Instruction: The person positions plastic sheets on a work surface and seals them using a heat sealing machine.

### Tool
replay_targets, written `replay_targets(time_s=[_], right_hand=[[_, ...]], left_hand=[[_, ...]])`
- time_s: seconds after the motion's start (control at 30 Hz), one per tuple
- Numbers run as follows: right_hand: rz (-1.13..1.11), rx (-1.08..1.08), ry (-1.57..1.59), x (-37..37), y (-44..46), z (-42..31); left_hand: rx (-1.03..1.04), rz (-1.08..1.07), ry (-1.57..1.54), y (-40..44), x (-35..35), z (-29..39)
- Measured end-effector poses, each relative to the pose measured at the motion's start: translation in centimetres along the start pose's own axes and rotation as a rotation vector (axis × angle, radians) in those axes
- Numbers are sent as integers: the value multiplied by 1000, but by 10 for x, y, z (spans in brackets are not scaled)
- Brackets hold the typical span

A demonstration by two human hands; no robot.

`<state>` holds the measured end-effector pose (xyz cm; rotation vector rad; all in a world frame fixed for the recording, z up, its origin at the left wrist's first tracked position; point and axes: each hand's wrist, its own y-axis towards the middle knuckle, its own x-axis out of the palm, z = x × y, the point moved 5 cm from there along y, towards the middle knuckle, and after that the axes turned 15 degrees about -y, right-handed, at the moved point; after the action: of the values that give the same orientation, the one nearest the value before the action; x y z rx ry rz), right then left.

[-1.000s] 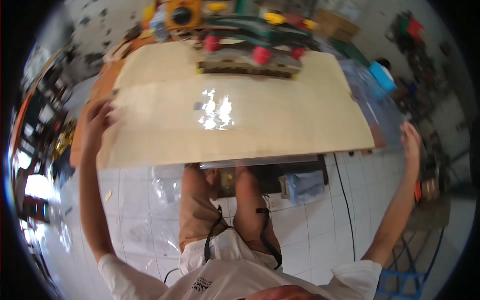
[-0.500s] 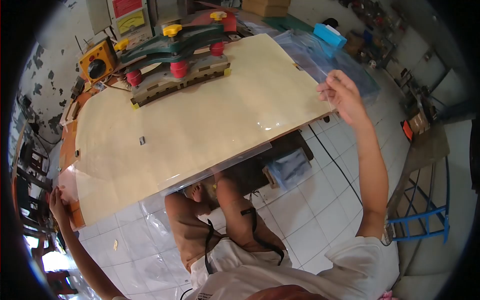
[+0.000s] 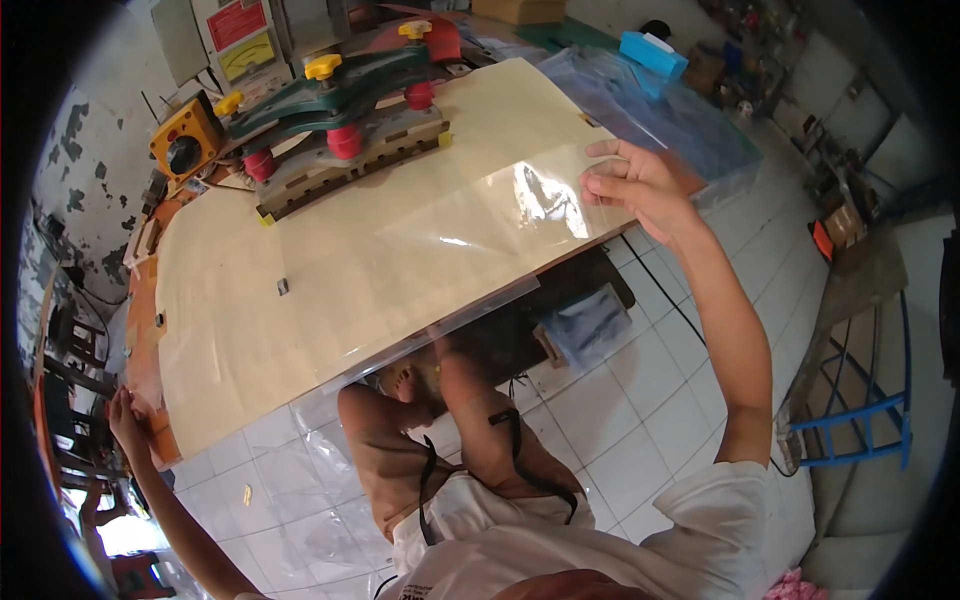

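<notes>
A clear plastic sheet (image 3: pixel 545 195) lies over the cream-coloured table surface (image 3: pixel 330 260), with bright reflections near its right end. At that end my right hand (image 3: pixel 635 190) pinches the sheet's edge between thumb and fingers, a little above the table. Far to the left, my left hand (image 3: pixel 127 420) is closed at the sheet's other end, beside the table's orange-brown edge. A sealing press with a green frame, red knobs and yellow star handles (image 3: pixel 335 110) stands at the table's back. One small dark block (image 3: pixel 283 287) rests on the cream surface.
Behind the right hand lies a stack of clear plastic sheets (image 3: pixel 640 110), with a blue box (image 3: pixel 653 56) on it. An orange control box (image 3: pixel 187 140) stands left of the press. Under the table are a dark board and a plastic-wrapped pack (image 3: pixel 590 330). A blue metal frame (image 3: pixel 860 420) stands right.
My right hand has moved left and inward over the table, bringing the sheet's end with it, and its reflections have grown. The left hand stays at the left edge.
</notes>
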<state>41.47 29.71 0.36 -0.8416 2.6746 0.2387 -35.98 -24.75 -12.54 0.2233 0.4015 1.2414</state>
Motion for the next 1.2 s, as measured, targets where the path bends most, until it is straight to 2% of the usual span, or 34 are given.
replay_targets(time_s=[0.27, 0.47, 0.63, 0.7, 0.77, 0.93, 1.2], right_hand=[[75, 28, -5, 8, 7, 12], [124, 92, -42, 19, 29, 45], [46, 212, -51, 35, 38, 50], [19, 179, -79, 39, 39, 48], [-5, 151, -109, 39, 40, 48], [-137, 130, 77, 39, 35, 44], [-131, 111, 202, 17, 25, 36]], left_hand=[[-4, -8, -6, 5, -3, -8], [-56, -18, -61, 25, -20, -42], [21, -9, -15, 14, -11, -26], [-53, 8, -79, 7, -8, -22], [-24, 14, -63, 8, -7, -21], [-1, 12, -47, 8, -8, -23], [12, 21, -55, 7, -8, -26]])
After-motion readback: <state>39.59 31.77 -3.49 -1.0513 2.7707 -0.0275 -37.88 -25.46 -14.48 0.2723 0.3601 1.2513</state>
